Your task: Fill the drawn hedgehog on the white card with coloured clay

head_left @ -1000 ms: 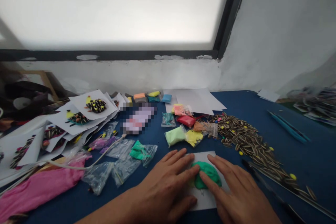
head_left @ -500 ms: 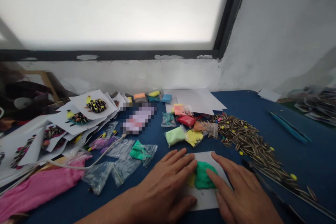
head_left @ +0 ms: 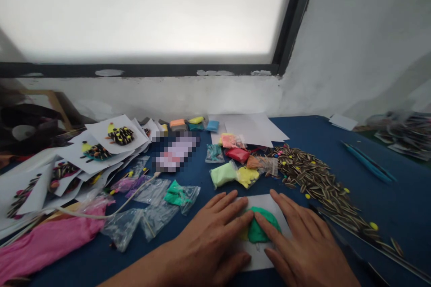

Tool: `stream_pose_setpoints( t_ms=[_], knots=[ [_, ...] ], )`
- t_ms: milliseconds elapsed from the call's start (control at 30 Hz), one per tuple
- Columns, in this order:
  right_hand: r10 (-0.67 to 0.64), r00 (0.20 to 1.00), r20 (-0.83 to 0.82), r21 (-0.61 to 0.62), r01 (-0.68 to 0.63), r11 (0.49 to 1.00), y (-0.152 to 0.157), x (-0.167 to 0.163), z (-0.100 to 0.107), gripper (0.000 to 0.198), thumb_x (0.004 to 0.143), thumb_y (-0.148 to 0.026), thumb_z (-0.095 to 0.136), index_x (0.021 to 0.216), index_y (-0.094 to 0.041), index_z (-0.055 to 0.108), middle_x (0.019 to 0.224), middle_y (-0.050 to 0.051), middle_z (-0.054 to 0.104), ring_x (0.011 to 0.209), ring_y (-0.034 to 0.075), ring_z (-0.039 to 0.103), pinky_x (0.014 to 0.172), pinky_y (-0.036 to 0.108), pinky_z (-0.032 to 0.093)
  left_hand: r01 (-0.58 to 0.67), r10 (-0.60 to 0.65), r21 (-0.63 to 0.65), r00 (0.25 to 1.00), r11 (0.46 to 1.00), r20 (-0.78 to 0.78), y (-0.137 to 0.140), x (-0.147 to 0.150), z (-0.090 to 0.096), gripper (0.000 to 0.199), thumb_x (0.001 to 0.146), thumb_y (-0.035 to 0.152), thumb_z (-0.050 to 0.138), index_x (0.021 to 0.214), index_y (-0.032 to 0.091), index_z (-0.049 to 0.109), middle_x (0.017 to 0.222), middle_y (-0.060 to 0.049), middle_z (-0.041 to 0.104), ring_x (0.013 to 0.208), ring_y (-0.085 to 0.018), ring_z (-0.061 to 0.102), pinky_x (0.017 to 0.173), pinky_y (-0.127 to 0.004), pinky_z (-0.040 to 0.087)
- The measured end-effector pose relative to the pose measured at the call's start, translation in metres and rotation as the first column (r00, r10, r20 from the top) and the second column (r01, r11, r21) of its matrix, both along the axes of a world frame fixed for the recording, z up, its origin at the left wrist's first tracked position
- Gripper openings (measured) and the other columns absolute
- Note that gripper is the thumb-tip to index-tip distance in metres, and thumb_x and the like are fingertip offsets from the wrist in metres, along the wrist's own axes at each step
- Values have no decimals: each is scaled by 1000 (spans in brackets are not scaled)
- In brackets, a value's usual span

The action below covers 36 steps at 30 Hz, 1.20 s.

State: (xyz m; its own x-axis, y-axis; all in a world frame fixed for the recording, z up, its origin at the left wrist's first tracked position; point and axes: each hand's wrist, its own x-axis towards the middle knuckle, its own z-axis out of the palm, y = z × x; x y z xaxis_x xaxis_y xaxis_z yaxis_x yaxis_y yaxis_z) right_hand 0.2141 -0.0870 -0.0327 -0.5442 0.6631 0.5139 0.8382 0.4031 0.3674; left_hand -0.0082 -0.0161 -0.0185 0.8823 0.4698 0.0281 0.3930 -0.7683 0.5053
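Head view, left hand: the left hand lies flat, fingers spread a little, at the lower middle of the frame; its fingertips touch the left edge of the green clay. It holds nothing.
Head view, right hand: the right hand lies flat at the lower right of middle, fingers open, the forefinger pressing on the clay's right side. It holds nothing.
Green clay: a flattened lump between the two hands' fingertips, lying on the white card; a bit of yellow shows at its left edge.
White card: flat on the blue counter, partly under both hands.
Sunflower seeds: a long heap to the right of the card, with small yellow beads scattered in it.
Clay bags: small clear bags of light green, yellow, red and orange clay just above the card.
Finished cards: white sheets with seed figures, piled at the left of the frame.
Pink bag: crumpled at the lower left.
Blue tool: lies well apart at the right.
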Motion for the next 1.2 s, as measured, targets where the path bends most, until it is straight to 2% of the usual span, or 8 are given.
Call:
stream_pose_setpoints(
  t_ms=[367,567,667,867,1200],
  knots=[
    [-30,999,-26,-7,30,1000,-1,-1,1,33,91,-28,45,111,-18,70,120,23,64,105,32,61,75,43,49,0,0,-2,999,1000,41,1,-2,-5,63,87,37,57,146,22,37,154,-9,34,144,-32,24,117,-55,23],
    [-33,993,-112,-12,32,999,-2,1,-2,34,95,-29,42,112,-17,68,119,19,65,103,28,63,76,40,51,-9,10,-22,999,1000,48,0,-1,-2,65,86,34,58,147,22,36,153,-10,36,144,-32,25,116,-55,23],
    [-52,987,-151,-19,50,999,-1,4,-2,35,96,-31,40,114,-16,67,119,18,65,104,26,63,77,40,52,2,-2,3,1000,1000,26,-1,0,-1,66,86,31,58,147,25,34,153,-10,35,143,-34,25,115,-57,24],
    [-56,992,-109,-14,55,998,1,2,-3,35,96,-31,41,114,-20,69,119,18,65,102,27,65,74,41,54,26,-24,48,998,999,-50,0,2,1,64,87,30,57,146,30,35,155,-12,31,143,-37,24,112,-59,27],
    [-48,993,-109,-56,42,998,3,7,-8,34,94,-35,46,115,-23,69,123,17,65,106,27,64,78,40,54,27,-26,44,999,999,-24,-1,4,7,54,86,29,59,138,27,47,152,-14,36,141,-39,29,111,-60,28]
  ],
)
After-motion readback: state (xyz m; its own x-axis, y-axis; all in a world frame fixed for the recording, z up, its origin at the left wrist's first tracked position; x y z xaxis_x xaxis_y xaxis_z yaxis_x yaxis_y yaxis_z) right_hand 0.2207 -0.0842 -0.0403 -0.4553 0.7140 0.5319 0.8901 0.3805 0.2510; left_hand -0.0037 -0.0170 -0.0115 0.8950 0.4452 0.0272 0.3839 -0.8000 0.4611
